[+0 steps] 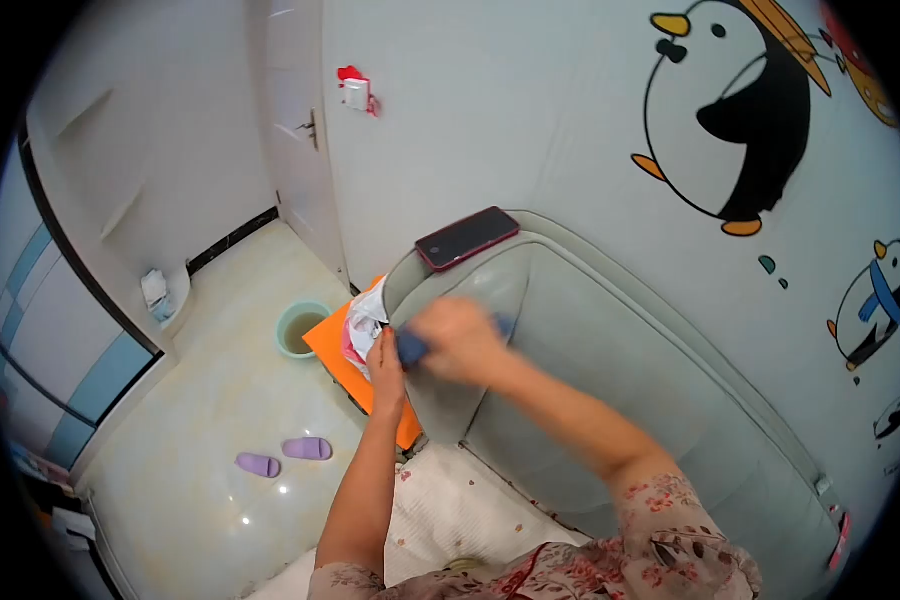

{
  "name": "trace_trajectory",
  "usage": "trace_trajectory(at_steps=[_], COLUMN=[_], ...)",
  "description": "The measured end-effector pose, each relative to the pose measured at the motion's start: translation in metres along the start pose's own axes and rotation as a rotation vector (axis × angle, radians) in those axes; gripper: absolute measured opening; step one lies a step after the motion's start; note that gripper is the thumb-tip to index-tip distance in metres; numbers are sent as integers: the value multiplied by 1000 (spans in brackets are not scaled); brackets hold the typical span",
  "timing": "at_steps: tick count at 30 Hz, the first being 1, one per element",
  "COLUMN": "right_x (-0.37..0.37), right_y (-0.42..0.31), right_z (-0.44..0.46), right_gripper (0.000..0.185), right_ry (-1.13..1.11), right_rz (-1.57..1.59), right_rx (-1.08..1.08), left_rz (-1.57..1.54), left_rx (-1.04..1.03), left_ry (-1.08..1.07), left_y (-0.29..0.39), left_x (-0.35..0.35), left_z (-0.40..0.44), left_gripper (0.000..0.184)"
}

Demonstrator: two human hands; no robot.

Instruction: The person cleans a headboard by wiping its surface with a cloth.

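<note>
My right hand (457,340), smeared by motion, is closed on a dark blue cloth (411,347) against the grey padded headboard (590,340). Part of the cloth shows on either side of the hand. At the headboard's left end, my left hand (386,362) rests with its fingers stretched along the edge, holding nothing that I can see. Just beside it is a white and pink plastic bag (363,318) on an orange surface (328,340). A phone with a red edge (467,238) lies on top of the headboard, above my right hand.
A pale green bucket (282,328) with murky water stands on the tiled floor, near purple slippers (307,448). Below me is a bed with a patterned cream cover (440,500). Penguin pictures (740,120) decorate the wall; a door (300,120) is at the back.
</note>
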State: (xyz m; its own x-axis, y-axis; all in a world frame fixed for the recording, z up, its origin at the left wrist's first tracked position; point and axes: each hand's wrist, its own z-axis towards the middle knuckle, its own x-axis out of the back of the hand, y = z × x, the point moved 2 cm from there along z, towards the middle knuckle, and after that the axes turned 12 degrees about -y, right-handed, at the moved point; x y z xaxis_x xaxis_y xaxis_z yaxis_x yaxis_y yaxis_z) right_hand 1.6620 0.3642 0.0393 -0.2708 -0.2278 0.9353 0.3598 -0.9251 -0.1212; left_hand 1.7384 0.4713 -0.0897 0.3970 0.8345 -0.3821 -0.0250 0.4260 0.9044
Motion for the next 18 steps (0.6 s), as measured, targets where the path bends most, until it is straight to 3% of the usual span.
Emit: trace_trajectory(at_steps=[1, 5, 7, 10, 11, 13, 15, 18], right_x=[-8, 25, 66, 68, 51, 19, 0, 18], right_y=[-15, 69, 133, 118, 104, 59, 13, 50], right_z=[5, -9, -40, -29, -18, 2, 14, 6], right_gripper=[25, 29, 32, 34, 34, 30, 34, 32], right_ry=[-68, 35, 202, 141, 182, 280, 38, 43], right_rz=[-37, -112, -133, -299, -250, -79, -59, -48], right_rx=[23, -44, -347, -461, -401, -61, 30, 1], left_rz=[-127, 266, 237, 259, 261, 252, 374, 346], left_rx=[-81, 22, 40, 32, 36, 25, -62, -68], left_ry=[231, -44, -39, -54, -58, -62, 72, 61], left_y=[-5, 15, 18, 15, 14, 4, -2, 0], left_x=[3, 7, 3, 4, 5, 3, 7, 4], left_z=[-2, -10, -10, -9, -8, 2, 0, -4], left_gripper=[39, 43, 44, 43, 43, 42, 41, 40])
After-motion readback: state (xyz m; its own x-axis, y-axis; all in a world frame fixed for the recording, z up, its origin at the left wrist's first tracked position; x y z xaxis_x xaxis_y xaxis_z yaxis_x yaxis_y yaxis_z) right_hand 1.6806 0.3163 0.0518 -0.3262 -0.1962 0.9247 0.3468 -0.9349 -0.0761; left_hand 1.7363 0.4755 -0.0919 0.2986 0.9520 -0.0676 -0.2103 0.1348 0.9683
